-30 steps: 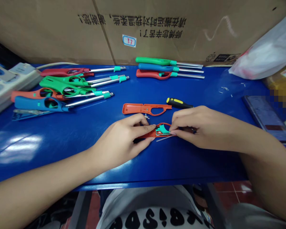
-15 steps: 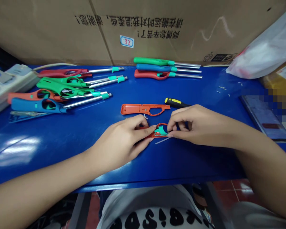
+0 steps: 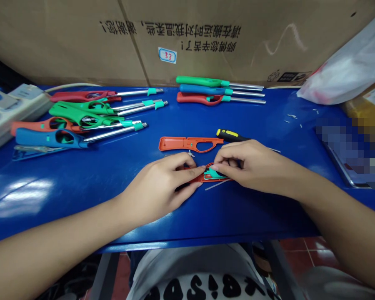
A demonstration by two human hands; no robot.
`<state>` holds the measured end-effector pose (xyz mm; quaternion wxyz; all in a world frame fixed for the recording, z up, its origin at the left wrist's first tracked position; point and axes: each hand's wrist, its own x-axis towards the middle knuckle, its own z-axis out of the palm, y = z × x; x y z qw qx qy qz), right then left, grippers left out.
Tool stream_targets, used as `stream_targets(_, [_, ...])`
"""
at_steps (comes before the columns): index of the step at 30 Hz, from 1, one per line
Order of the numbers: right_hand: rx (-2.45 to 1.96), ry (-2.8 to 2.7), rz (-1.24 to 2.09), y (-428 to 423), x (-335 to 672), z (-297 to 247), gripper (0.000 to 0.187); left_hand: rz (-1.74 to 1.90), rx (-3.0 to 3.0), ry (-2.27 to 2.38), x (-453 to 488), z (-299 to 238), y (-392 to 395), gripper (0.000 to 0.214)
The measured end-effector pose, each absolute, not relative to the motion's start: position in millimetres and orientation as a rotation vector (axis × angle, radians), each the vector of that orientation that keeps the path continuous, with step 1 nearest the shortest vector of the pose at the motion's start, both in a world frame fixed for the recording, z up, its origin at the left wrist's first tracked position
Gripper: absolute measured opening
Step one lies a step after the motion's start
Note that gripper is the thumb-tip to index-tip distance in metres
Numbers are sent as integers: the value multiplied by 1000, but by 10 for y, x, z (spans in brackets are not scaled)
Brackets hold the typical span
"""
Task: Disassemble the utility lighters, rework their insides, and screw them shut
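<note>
Set back from the bench (image 3: pixel 206 221)'s front edge: left hand (image 3: pixel 162 179), grip clamped on orange lighter half-shell (image 3: pixel 201 178); right hand (image 3: pixel 253 162) at teal trigger (image 3: pixel 213 173), can't tell if pinching. Uneven pressure could pop the trigger loose.

A small workshop is suggested by what is laid on the table (image 3: pixel 81 175): lighters (image 3: pixel 70 111) in 2 groups, 1 open shell (image 3: pixel 175 143), and just beside it a screwdriver (image 3: pixel 232 136). A power strip (image 3: pixel 21 104) is placed at the left, a carton (image 3: pixel 206 62) behind.
</note>
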<state>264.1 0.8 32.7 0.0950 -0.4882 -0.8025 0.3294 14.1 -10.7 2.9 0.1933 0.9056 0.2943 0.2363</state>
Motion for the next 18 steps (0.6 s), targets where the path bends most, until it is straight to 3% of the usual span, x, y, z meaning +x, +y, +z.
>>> stream_targets(18, [-1530,-2411,1003,29,2666,391,29,651,2601,865,140,67,-131,25])
